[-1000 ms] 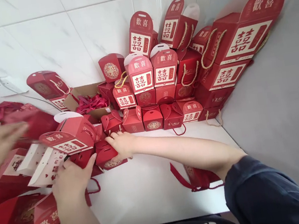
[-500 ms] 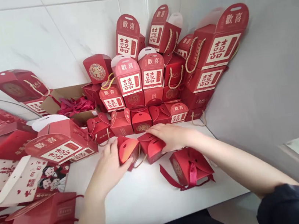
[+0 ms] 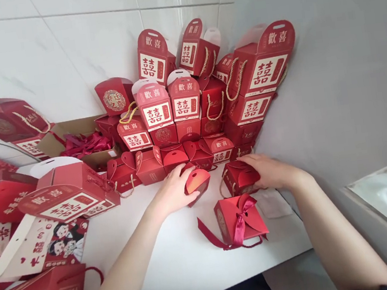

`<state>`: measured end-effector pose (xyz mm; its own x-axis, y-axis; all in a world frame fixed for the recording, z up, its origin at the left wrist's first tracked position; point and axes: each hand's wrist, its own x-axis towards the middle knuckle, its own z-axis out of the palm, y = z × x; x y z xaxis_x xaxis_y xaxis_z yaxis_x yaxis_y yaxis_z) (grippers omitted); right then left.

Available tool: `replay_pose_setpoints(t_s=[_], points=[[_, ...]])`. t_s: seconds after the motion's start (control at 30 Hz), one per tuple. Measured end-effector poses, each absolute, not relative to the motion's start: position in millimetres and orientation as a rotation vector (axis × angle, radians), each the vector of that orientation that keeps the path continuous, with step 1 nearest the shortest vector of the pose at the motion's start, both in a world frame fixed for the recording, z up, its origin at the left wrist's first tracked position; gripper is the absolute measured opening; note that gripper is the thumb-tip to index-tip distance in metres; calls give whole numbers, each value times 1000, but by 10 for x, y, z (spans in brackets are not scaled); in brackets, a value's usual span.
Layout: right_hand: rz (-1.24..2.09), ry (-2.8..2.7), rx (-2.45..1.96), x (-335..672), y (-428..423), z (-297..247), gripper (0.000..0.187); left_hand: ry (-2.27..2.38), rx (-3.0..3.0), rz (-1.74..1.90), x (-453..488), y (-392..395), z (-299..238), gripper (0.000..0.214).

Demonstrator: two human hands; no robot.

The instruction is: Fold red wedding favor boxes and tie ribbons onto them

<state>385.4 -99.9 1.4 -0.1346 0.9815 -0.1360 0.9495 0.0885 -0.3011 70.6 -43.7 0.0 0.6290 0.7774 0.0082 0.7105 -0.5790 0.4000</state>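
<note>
My left hand (image 3: 174, 189) is wrapped round the left side of a small red gift box (image 3: 199, 182) that stands on the white table. Farther right, my right hand (image 3: 268, 169) grips another small red gift box (image 3: 237, 177) from its right side; a cord handle hangs at that box's left. Between my arms, just in front of the second box, sits a red gift box tied with a dark red ribbon (image 3: 239, 222), its tail trailing to the left. Behind both hands runs a low row of red boxes (image 3: 151, 164).
Stacked red boxes (image 3: 184, 100) rise against the tiled wall. A cardboard carton (image 3: 49, 145) of dark red ribbons (image 3: 87, 144) stands at the back left. More boxes (image 3: 59, 192) and a printed envelope (image 3: 45, 242) lie left. A grey wall (image 3: 334, 96) borders the right.
Both hands have moved right across the table with their gift boxes, the right one farther, widening the gap between the boxes. The view has shifted slightly.
</note>
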Motion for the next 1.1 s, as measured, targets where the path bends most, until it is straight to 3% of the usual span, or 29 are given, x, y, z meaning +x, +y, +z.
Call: replay_pose_setpoints(t_s=[0.1,0.23,0.43,0.57,0.63,0.73,0.9,1.1], points=[[627,-2213,-1968,3817,-1001,56,94,1243,2454,361,628,-536,-42,74],[585,-2239,-1798,3746,-1053,375,84,1320,2418,406,474,-697,246,75],[28,-2307,-1577,3704,-755,902,74,1155,2624,787,338,-465,1061,74],[-459,-2303,-1629,3565,-347,726,56,1106,2755,634,490,86,997,63],[-595,-2253,-1685,3455,-238,522,56,1117,2694,582,543,319,820,65],[-589,-2200,-1786,3315,-204,246,57,1144,2576,678,513,484,619,84],[-462,-2207,-1801,3329,-191,164,57,1106,2656,622,364,477,608,67],[-370,-2335,-1691,3437,-54,364,47,1217,2685,555,415,388,699,75]])
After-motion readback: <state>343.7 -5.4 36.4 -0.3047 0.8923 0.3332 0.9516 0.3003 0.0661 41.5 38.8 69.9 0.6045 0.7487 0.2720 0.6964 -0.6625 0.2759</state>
